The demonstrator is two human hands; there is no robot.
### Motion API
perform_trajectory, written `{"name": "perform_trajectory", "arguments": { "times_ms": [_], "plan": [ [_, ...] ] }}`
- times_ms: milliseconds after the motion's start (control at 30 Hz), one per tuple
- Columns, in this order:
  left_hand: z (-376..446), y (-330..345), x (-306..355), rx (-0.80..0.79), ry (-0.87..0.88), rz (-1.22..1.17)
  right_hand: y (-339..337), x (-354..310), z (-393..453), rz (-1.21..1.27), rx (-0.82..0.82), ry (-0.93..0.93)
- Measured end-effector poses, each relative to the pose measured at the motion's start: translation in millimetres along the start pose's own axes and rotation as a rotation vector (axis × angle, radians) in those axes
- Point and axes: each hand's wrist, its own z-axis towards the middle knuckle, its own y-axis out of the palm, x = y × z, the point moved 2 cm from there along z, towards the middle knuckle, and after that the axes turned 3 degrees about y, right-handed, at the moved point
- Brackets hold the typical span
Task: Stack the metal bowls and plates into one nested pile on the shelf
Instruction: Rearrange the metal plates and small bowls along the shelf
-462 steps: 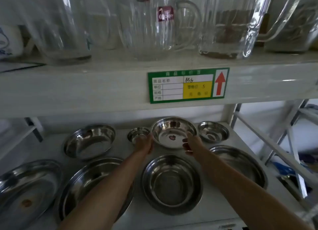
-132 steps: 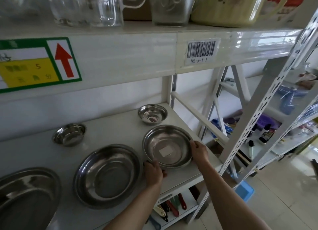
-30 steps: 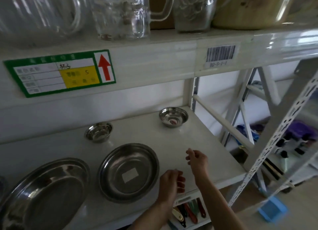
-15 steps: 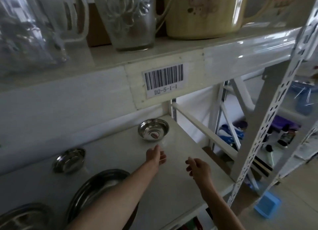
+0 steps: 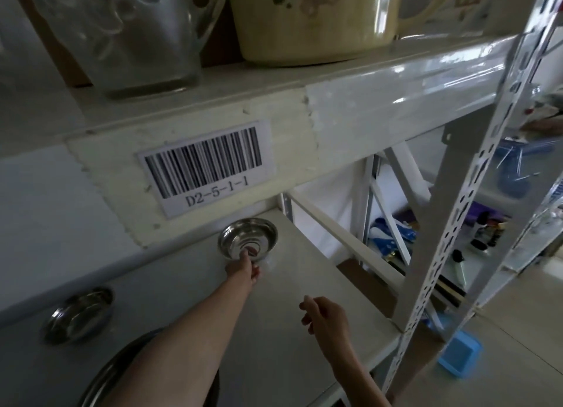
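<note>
Steel bowl (image 5: pixel 248 242) is sitting beyond our left hand (image 5: pixel 242 271), whose grip is pinching its near rim; our right hand (image 5: pixel 327 316) is hanging nearer us, half-curled, empty.

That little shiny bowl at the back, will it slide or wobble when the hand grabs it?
The small metal bowl looks thin and light, so it would probably lift easily. Its polished rim may feel slippery under the left hand. Sitting on the smooth shelf, it would likely slide if nudged.
</note>
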Motion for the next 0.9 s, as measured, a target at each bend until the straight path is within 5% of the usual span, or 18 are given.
{"name": "perform_trajectory", "arguments": {
  "times_ms": [900],
  "plan": [
    [-41.5, -30.6, 40.8, -0.049, 0.053, -0.192, 11.1, -60.1, 22.2, -0.131, -0.079, -0.142]
  ]
}}
